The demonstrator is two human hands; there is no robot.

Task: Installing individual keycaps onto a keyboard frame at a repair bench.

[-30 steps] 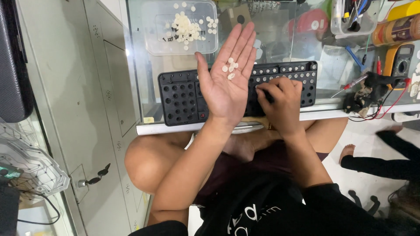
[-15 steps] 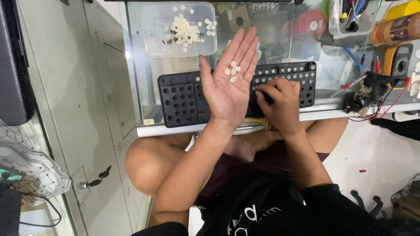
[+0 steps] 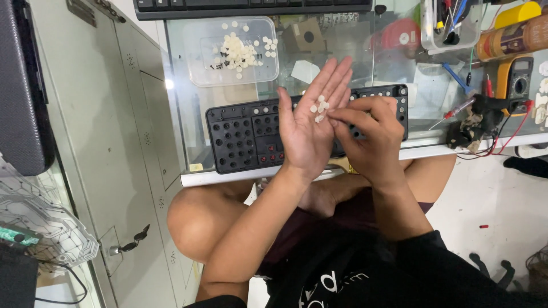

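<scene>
Left hand (image 3: 308,128) open palm-up; right hand (image 3: 368,137) fingers pinch at it.

a glass-topped table (image 3: 188,102) with a white front edge carried the things. on it lay a black keyboard frame (image 3: 245,137) full of round holes, a clear plastic tray (image 3: 197,74) of small white pieces behind it, a yellow multimeter (image 3: 516,82) with red leads at the right, a clear tool holder (image 3: 428,34) and a black keyboard (image 3: 251,5) along the far edge.
</scene>
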